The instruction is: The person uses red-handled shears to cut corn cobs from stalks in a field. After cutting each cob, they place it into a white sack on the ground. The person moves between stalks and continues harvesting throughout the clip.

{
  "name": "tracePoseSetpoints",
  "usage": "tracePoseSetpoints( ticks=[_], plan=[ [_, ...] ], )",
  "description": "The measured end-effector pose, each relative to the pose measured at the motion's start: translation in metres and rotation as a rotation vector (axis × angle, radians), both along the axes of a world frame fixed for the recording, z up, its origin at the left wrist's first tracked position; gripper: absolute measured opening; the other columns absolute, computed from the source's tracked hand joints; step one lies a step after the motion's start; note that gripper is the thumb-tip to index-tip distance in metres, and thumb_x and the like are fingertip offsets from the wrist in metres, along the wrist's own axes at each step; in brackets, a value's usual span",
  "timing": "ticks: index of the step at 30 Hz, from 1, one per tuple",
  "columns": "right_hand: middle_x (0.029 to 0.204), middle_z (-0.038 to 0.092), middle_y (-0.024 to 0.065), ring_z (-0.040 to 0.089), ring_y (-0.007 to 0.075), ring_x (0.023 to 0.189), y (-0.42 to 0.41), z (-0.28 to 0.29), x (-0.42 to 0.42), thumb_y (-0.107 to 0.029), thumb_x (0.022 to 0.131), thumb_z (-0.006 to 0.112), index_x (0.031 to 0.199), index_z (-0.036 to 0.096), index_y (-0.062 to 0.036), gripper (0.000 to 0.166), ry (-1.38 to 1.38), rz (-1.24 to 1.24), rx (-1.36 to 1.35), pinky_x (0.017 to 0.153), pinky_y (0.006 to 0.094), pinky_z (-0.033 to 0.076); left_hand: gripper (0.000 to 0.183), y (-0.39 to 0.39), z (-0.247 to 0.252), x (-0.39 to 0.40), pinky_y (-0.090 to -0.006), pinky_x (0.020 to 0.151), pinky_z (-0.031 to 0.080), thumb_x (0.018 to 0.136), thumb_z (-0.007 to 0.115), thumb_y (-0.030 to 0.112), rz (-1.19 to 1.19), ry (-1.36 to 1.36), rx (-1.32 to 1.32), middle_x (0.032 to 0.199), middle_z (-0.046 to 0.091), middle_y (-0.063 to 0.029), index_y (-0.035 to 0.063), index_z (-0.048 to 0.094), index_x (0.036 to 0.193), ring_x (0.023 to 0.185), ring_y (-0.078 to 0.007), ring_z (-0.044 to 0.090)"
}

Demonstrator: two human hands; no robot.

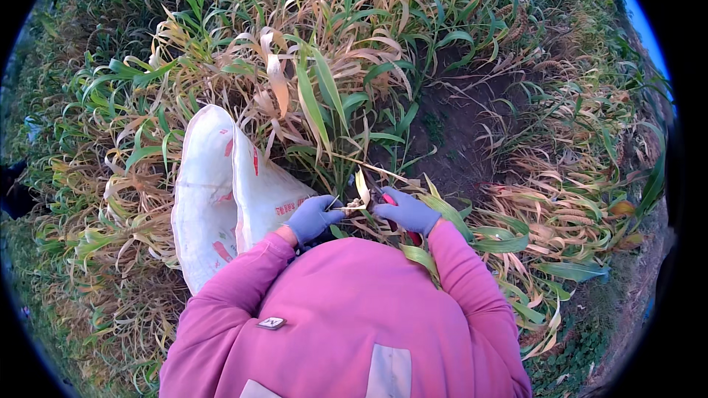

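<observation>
My left hand, in a bluish-purple glove, pinches a thin stalk by what looks like a millet ear. The fingers hide part of the ear. My right hand, gloved alike, is closed around red-handled pruning shears. Their dark blades point away from me, close to the ear and a pale dry leaf; whether they touch it I cannot tell. Beside my left forearm, a white woven sack with red print gapes towards the left.
Tall millet plants with green and dried leaves rise in front. Bare dark soil shows ahead to the right. Cut-looking stalks and drooping ears lie at the right. A dark shape, too unclear to name, sits at the left rim.
</observation>
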State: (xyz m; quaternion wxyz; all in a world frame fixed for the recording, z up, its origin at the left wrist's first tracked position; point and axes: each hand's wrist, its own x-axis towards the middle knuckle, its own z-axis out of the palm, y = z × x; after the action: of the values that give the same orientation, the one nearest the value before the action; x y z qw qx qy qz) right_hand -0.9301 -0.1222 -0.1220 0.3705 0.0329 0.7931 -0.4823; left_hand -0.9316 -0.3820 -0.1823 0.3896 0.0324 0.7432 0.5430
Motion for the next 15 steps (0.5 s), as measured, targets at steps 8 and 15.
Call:
tracePoseSetpoints(
  ticks=[8,15],
  plan=[
    [0.099,0.061,0.0055,0.06,0.0121,0.089,0.064,-0.006,0.048,-0.024,0.09,0.061,0.118,0.056,-0.0012,0.037,-0.079,-0.479,-0.308,0.084,0.0254,0.047,0.021,-0.132,0.188,-0.032,-0.0214,0.055,0.046,0.096,0.058,0.019,1.08,0.637,0.318,0.08,0.059,-0.0017,0.0035,0.06,0.11,0.063,-0.0089,0.055],
    [0.1,0.061,0.0057,0.057,0.014,0.096,0.068,-0.024,0.067,-0.033,0.09,0.061,0.122,0.055,-0.0007,0.046,-0.074,-0.333,-0.21,0.09,0.0296,0.045,0.042,-0.221,0.01,0.04,-0.0362,0.089,0.05,0.09,0.065,0.017,0.451,0.388,-0.643,0.112,0.063,-0.0216,-0.0037,0.054,0.125,0.105,-0.0275,0.063]
  ],
)
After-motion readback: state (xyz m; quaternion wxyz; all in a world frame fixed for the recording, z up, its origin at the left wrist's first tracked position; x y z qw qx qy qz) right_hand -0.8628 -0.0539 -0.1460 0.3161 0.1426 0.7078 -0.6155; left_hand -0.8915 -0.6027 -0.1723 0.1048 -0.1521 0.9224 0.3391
